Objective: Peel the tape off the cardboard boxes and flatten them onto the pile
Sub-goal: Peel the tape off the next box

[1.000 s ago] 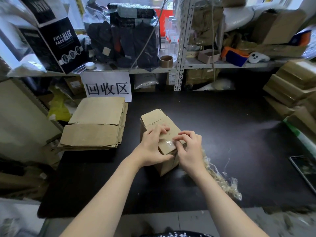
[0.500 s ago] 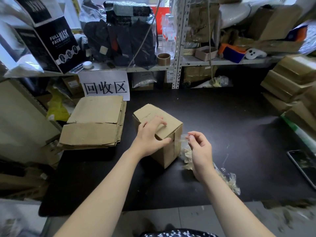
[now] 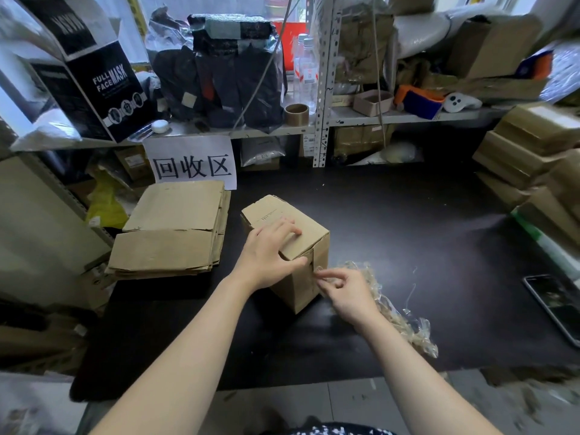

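A small brown cardboard box (image 3: 309, 237) stands upright on the black table (image 3: 408, 233). My left hand (image 3: 266, 255) rests on its top, fingers spread, thumb over the near top edge. My right hand (image 3: 340, 285) is at the box's right side face, thumb and forefinger pinching a strip of clear tape (image 3: 318, 271) at the seam there. To the left lies the pile of flattened boxes (image 3: 172, 233).
A heap of crumpled clear tape (image 3: 395, 309) lies right of my right hand. A phone (image 3: 555, 304) lies at the table's right edge. Stacked boxes (image 3: 533, 152) stand at the right. A white sign (image 3: 193, 163) hangs under the cluttered shelf (image 3: 376, 119) behind.
My right hand left the box's top with a piece of tape, swung out to the right, then came back to the box's side face. The left hand stayed on top.
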Motion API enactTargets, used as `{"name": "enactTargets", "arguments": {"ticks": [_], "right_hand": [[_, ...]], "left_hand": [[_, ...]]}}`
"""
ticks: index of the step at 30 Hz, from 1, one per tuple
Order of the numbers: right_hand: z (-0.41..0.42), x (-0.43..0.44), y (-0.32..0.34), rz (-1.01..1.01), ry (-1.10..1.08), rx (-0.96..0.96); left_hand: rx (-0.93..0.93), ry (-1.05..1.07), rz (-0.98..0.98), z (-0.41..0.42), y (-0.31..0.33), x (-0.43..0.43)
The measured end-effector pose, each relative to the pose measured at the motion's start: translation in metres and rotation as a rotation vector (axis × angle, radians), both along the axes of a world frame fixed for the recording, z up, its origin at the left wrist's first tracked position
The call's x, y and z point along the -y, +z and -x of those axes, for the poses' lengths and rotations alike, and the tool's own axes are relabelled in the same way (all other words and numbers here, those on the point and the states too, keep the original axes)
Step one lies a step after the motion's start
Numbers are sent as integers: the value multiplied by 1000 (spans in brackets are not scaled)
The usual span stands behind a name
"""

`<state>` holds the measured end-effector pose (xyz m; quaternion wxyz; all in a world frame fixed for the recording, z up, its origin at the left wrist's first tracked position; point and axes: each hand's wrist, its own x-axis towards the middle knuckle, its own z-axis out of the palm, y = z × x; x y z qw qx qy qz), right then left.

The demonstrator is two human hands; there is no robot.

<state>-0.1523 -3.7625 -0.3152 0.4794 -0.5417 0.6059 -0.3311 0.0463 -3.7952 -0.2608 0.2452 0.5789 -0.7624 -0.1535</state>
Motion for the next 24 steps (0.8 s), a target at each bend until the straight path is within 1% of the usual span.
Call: {"name": "enactTargets", "arguments": {"ticks": [2, 4, 6, 8, 10, 12, 14, 17, 20, 21, 22, 24], "right_hand": [[-3, -1, 2, 21, -22, -37], [-4, 0, 3, 51, -119, -18], [-3, 2, 4, 5, -173, 5], [1, 2, 0, -63, -164, 17], [5, -2, -1, -78, -146, 7], [6, -5, 3, -31, -150, -11], [3, -4, 9, 72, -134, 12], [-3, -4, 31, 256, -104, 27], [-5, -3, 55, 324, -90, 108], [-6, -3, 61, 339, -80, 117], [-7, -3, 65, 345, -64, 109], [-11, -3, 66, 339, -26, 107]], "left_hand": [[15, 3, 1, -2, 2, 0], [2, 18, 4, -2, 4, 0], [-16, 44, 23, -4, 7, -2], [-39, 79, 36, -7, 11, -3], [-63, 105, 19, -11, 16, -4], [-65, 104, 6, -12, 21, -5], [-88, 109, 13, -13, 24, -5], [-217, 139, -48, -21, 29, -3], [-357, 209, -133, -35, 27, 2], [-369, 243, -144, -39, 25, 3], [-344, 273, -133, -41, 24, 2], [-224, 277, -32, -38, 22, -1]]}}
